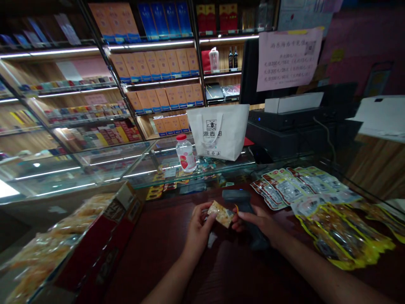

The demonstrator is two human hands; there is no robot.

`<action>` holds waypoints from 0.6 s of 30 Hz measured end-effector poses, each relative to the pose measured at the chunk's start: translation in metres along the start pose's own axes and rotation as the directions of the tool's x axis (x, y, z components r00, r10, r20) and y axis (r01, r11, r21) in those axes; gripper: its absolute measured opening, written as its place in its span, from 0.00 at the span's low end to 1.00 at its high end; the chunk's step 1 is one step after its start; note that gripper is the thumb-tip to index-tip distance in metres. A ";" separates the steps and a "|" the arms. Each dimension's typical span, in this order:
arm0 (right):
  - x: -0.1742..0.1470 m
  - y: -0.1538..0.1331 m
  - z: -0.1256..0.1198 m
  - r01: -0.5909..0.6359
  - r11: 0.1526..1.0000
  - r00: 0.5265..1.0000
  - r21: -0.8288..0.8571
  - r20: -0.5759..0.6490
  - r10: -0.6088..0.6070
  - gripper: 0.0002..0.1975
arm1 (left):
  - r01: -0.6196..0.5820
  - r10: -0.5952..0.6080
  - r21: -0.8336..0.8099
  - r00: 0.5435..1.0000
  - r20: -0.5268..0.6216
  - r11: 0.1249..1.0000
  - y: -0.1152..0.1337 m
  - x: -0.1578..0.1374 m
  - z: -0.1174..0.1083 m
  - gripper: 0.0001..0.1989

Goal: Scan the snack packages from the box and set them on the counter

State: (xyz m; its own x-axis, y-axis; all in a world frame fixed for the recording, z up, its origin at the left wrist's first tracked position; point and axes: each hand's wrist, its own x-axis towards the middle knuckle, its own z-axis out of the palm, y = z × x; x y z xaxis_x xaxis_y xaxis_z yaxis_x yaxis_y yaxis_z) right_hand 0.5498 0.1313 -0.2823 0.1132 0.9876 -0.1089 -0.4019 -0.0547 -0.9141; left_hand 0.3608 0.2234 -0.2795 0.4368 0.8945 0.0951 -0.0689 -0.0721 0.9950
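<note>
My left hand (200, 226) pinches a small, pale yellow snack packet (220, 214) in clear wrapping between thumb and fingers. A grey label patch shows on the packet's right side. My right hand (257, 221) is closed around the handle of a dark handheld barcode scanner (236, 196), its fingertips close to the packet's right edge. Whether those fingertips touch the packet, I cannot tell. The scanner's head lies just above and behind the packet. Under my left hand, a small whitish scrap (212, 240) lies on the dark red tabletop (158, 253).
At left stands an open carton (91, 240) of wrapped snacks. Several sealed food packs (344, 228) are spread at right. Behind, a glass counter (142, 169) carries a red-capped bottle (186, 154) and a white bag (218, 131). A monitor (249, 71) stands at the back right.
</note>
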 end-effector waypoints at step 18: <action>-0.005 -0.008 -0.002 0.046 0.906 0.999 -0.420 0.021 -0.041 0.24 | 0.029 -0.126 -0.302 0.944 -0.305 0.953 0.009 0.008 -0.011 0.24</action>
State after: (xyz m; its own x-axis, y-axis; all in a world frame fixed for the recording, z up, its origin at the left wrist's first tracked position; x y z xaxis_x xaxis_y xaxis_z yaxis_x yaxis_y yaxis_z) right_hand 0.5539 0.1266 -0.2753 0.1107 0.9919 -0.0629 0.0230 -0.0659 -0.9976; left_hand 0.3539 0.2345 -0.2698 0.1470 0.9881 -0.0447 -0.3232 0.0907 0.9420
